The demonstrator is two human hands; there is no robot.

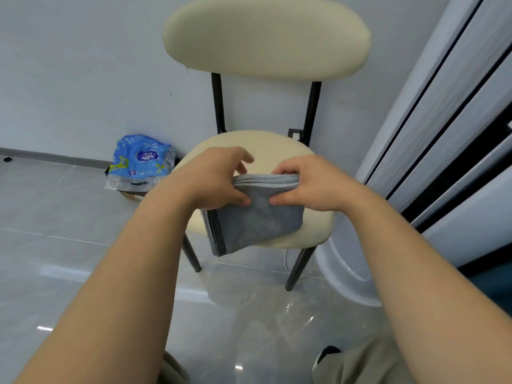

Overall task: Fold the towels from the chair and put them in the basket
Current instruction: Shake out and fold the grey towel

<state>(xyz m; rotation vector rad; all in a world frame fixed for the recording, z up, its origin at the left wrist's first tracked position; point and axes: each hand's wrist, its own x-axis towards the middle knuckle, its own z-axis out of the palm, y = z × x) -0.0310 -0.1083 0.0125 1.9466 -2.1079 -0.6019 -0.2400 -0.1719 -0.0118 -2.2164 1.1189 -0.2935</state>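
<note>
Chair (263,145) | folded towel (260,220) lengthwise left-right | left hand (216,176), right hand (313,184) pinch it

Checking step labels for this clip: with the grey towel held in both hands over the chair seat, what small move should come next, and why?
Probably lift the grey towel off toward the basket, which is out of view. It already hangs in several even layers, left hand and right hand pinching its top fold over the chair seat, so folding looks done.
</note>
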